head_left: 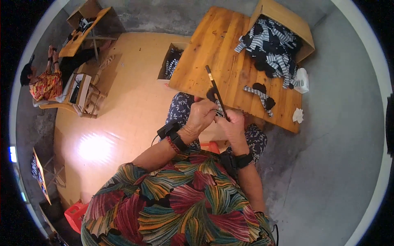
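Note:
My left hand (200,117) and my right hand (232,124) meet just in front of my lap, both closed on a striped sock (221,110) pulled over a thin dark flat board (215,89) that sticks up and away over the wooden table (213,49). The sock's black toe shows by my left fingers. Another striped sock with black ends (260,96) lies flat on the table just right of the board. A black band sits on each wrist.
An open cardboard box (287,20) at the table's far right spills a heap of striped socks (273,47). A second box of socks (171,61) stands on the floor left of the table. White crumpled bits (298,115) lie at the table's right edge. Another person (45,82) sits far left.

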`<state>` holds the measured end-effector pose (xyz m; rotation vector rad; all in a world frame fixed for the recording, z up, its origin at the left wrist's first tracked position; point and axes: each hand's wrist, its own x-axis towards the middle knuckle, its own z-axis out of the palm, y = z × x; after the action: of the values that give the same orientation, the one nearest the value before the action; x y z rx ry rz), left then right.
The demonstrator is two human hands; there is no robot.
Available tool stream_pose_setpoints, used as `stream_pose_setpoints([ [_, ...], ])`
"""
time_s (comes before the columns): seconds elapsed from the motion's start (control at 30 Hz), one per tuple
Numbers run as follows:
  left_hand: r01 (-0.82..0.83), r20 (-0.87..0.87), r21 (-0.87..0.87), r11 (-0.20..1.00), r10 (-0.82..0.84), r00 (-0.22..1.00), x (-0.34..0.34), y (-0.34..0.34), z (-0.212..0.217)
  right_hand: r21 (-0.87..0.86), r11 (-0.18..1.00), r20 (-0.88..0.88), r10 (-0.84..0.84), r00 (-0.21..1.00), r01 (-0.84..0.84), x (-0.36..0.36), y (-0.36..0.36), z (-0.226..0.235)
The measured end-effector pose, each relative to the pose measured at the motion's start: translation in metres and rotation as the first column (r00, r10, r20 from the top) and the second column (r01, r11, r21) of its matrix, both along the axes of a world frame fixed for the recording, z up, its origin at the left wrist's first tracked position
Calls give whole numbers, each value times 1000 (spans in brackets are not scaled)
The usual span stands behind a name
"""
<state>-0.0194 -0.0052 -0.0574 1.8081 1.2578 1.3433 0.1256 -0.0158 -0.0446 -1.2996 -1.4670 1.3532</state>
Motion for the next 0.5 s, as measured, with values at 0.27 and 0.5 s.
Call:
stream_pose_setpoints([
  [0.27,-12,-81,-2,1000,12,997,6,7,12,557,806,338,-439,833,198,-19,15,-13],
  [0.5,-97,111,-346,933,144,983,7,10,-7,-41,970,-288,-243,926,241,-28,10,-6],
])
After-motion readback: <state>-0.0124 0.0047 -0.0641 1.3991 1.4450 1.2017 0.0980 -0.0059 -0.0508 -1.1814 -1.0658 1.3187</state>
